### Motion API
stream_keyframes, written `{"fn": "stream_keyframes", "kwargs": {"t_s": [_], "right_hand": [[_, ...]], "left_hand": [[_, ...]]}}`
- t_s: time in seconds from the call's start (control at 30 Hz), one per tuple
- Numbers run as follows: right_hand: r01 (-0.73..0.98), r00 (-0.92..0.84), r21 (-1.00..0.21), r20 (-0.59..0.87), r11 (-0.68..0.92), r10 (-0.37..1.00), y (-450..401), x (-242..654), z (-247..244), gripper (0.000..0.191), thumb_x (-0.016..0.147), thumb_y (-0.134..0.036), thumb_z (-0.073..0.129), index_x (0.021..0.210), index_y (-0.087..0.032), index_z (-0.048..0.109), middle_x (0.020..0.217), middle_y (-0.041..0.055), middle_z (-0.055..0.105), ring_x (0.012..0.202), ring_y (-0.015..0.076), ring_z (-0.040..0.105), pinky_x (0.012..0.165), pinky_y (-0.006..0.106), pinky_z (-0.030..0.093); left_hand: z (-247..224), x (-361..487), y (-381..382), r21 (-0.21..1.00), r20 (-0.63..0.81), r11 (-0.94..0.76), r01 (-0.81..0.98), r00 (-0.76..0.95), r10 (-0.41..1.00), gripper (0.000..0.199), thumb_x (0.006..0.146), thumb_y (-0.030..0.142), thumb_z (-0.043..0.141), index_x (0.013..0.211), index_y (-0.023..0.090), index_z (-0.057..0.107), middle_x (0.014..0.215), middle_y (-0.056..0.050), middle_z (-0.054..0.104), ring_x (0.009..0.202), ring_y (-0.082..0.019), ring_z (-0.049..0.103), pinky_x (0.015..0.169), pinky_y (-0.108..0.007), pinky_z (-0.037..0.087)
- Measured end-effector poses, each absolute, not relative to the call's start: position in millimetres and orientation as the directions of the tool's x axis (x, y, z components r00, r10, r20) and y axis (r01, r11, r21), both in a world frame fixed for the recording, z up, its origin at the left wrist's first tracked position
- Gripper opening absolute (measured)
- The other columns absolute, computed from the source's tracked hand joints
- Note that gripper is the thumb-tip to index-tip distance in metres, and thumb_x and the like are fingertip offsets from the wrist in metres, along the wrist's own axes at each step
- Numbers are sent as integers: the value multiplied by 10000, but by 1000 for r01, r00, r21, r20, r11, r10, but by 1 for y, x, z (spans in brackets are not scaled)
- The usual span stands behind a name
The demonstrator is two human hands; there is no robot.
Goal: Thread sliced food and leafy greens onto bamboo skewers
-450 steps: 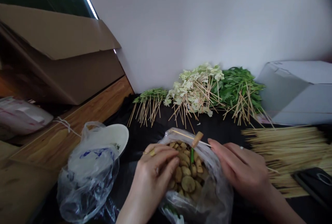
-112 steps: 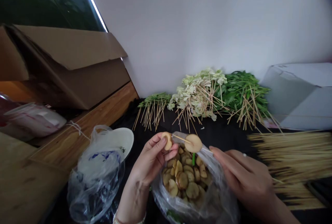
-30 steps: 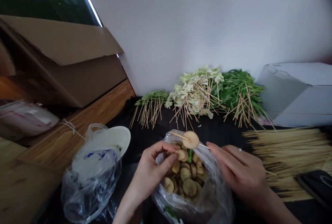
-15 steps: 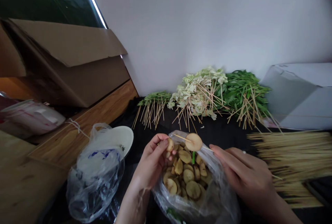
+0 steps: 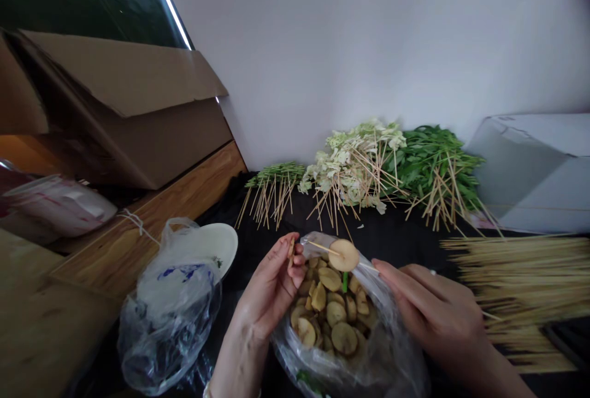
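My left hand [image 5: 271, 281] pinches a potato slice [image 5: 291, 252], turned nearly edge-on, just left of a skewer's bare tip. In my right hand [image 5: 437, 306] is that thin wooden skewer [image 5: 319, 246], pointing left, its grip end between my closed fingers. One round potato slice [image 5: 343, 255] is threaded on it. Below both hands, a clear plastic bag [image 5: 396, 349] stands with its mouth spread, holding many potato slices [image 5: 344, 338] and a bit of green. The slice in my left hand and the skewer tip are apart.
Skewered green stalks [image 5: 281, 171], cabbage [image 5: 341, 164] and leafy greens [image 5: 428, 164] lie along the wall. Loose skewers [image 5: 511, 275] are piled at right near a white box [image 5: 539, 171]. A plate [image 5: 225, 244] and a crumpled plastic bag [image 5: 170, 324] sit at left, below a cardboard box [image 5: 138, 134].
My left hand has shifted slightly left and turned, so its potato slice now shows its edge. My right hand and the skewer stay nearly where they were.
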State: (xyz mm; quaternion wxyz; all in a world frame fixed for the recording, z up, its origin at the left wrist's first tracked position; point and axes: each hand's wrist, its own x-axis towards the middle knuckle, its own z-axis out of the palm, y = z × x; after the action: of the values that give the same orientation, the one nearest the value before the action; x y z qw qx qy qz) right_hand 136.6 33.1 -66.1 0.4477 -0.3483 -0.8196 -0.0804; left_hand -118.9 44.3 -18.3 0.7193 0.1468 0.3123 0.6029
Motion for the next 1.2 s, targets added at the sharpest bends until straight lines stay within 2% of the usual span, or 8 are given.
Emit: {"fn": "stream_keyframes", "kwargs": {"t_s": [0.1,0.23,0.33,0.43,0.53,0.77,1.0,1.2], "right_hand": [[652,-364,-170,785,739,502,32,136,-67,270,1025,-142,498,1241,-159,659,842,42,667,679,128,635,656,285,452],[649,-373,-169,779,742,503,32,136,-67,275,1026,-138,491,1247,-155,654,842,44,667,675,123,631,640,279,442],[649,-360,-165,793,742,492,32,136,-66,285,1015,-107,490,1243,-155,654,846,46,670,688,126,633,659,280,447],[651,-362,-173,785,740,502,32,136,-66,301,1007,-92,494,1255,-162,650,869,50,674,698,125,635,662,275,448],[641,-359,-175,792,747,494,33,136,-66,316,1003,-83,488,1265,-163,647,883,53,675,701,126,634,660,273,450],[635,-360,-166,801,755,479,33,136,-64,316,984,-66,492,1239,-146,662,865,54,677,683,131,638,652,274,463],[627,-341,-185,809,757,480,32,134,-62,334,971,-39,504,1239,-163,661,870,50,689,677,127,635,635,262,472],[630,-353,-187,796,754,492,32,136,-66,306,998,-78,499,1249,-155,657,841,43,670,671,123,625,647,271,466]], "left_hand": [[-20,-119,44,616,-269,219,-756,60,961,392,625,147,936,956,96,730,779,-23,649,623,-47,578,496,-72,423],[-26,-118,41,866,-122,99,-491,-15,992,325,701,312,905,921,155,724,621,57,537,491,-20,414,417,-87,286],[-28,-118,37,983,-51,37,-178,-77,996,347,771,478,825,902,170,735,656,33,566,551,-55,448,482,-130,356],[-26,-119,33,996,-80,79,-32,-32,996,499,885,640,609,1029,183,747,895,-56,688,730,-148,578,557,-196,448],[-22,-122,31,992,-118,120,-36,44,992,444,917,562,613,1172,213,715,1048,-79,703,863,-199,623,617,-229,502],[-16,-124,29,989,-109,119,-89,113,988,440,781,267,817,1204,209,710,1047,-96,725,934,-255,693,809,-368,577],[-15,-124,28,997,-79,80,-21,77,994,215,783,196,810,994,159,803,944,-104,787,831,-197,703,761,-269,545],[-21,-127,37,881,-94,79,-466,-8,996,219,675,204,917,781,146,734,770,-18,716,698,-100,639,684,-179,545]]}}
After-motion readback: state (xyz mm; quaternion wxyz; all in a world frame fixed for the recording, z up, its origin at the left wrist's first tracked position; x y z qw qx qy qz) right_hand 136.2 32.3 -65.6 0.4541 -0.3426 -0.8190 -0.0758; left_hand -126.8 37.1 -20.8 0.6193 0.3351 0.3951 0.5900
